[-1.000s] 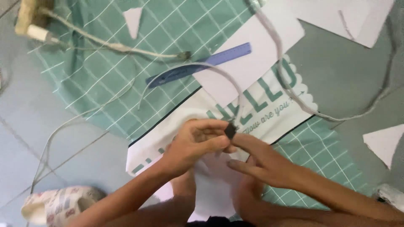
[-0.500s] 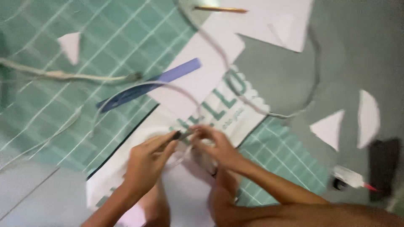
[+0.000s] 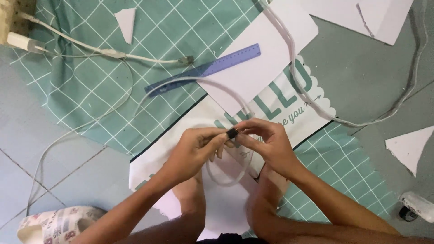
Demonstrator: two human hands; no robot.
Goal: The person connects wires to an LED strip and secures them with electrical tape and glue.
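My left hand (image 3: 195, 149) and my right hand (image 3: 264, 142) meet over a white printed paper sheet (image 3: 289, 106). Both pinch a small black piece (image 3: 232, 133) between their fingertips. A thin white strip (image 3: 226, 180) runs from it and loops below my hands. The same kind of strip (image 3: 181, 82) arcs away to the upper left over the green gridded mat (image 3: 86, 90).
A blue ruler (image 3: 212, 68) lies partly under a white sheet (image 3: 262, 49). A white cable with a plug (image 3: 104, 52) crosses the mat at upper left. Paper triangles (image 3: 409, 147) and a glue bottle (image 3: 416, 205) lie at right. A patterned bag (image 3: 54, 223) sits at lower left.
The view has swung back leftward and steadied. My hands stay together on the small black piece over the printed sheet, with the white strip still looped below them.
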